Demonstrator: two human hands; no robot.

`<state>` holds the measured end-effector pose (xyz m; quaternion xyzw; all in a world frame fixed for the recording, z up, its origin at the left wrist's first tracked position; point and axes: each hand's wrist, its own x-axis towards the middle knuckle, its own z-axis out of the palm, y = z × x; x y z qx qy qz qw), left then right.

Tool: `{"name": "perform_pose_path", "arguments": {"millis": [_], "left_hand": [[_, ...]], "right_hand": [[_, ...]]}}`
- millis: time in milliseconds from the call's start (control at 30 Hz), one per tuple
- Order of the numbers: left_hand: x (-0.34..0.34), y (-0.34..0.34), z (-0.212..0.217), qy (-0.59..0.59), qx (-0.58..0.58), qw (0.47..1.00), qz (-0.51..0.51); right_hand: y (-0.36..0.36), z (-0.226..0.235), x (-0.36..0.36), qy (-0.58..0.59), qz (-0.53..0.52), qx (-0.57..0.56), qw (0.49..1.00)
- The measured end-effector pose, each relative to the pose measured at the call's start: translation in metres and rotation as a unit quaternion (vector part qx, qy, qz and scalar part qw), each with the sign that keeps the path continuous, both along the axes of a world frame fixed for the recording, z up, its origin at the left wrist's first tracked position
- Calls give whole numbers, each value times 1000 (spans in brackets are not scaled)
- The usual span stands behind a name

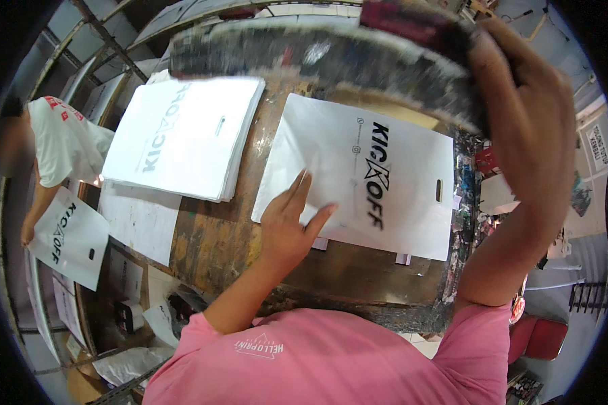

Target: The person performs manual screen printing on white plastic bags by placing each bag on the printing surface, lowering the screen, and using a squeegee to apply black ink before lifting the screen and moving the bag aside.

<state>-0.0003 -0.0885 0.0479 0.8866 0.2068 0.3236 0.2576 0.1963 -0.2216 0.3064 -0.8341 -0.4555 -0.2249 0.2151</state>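
A white plastic bag (412, 182) with bold black print and a punched handle slot lies flat on the worn wooden worktop (213, 233). My left hand (290, 219) rests on the bag's left part, fingers stretched and thumb apart. At the upper right, my right hand (523, 115) is closed around the corner of a raised, ink-stained screen-printing frame (317, 57). This frame stands tilted up beyond the bag and is somewhat blurred. A dark red piece (415, 27) shows along its top, its kind unclear.
To the left, a stack of printed white bags (189, 142) sits on the worktop. Further left, a co-worker (67, 148) in a white shirt holds another printed bag (71, 236) beside metal racks (61, 44). A red chair (544, 337) stands at the lower right.
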Motion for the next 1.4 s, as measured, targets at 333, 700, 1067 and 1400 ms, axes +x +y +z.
{"name": "perform_pose_path", "arguments": {"millis": [333, 700, 1067, 1400], "left_hand": [[-71, 65, 42, -106, -253, 946, 172], [-232, 351, 38, 19, -126, 968, 217], [-108, 57, 92, -30, -386, 884, -262], [-137, -40, -72, -190, -814, 549, -13]], "right_hand": [[-9, -10, 38, 29, 56, 58, 996], [-4, -4, -13, -133, -61, -85, 986], [-21, -73, -50, -24, -6, -58, 998], [-26, -246, 2, 162, 181, -169, 955]]}}
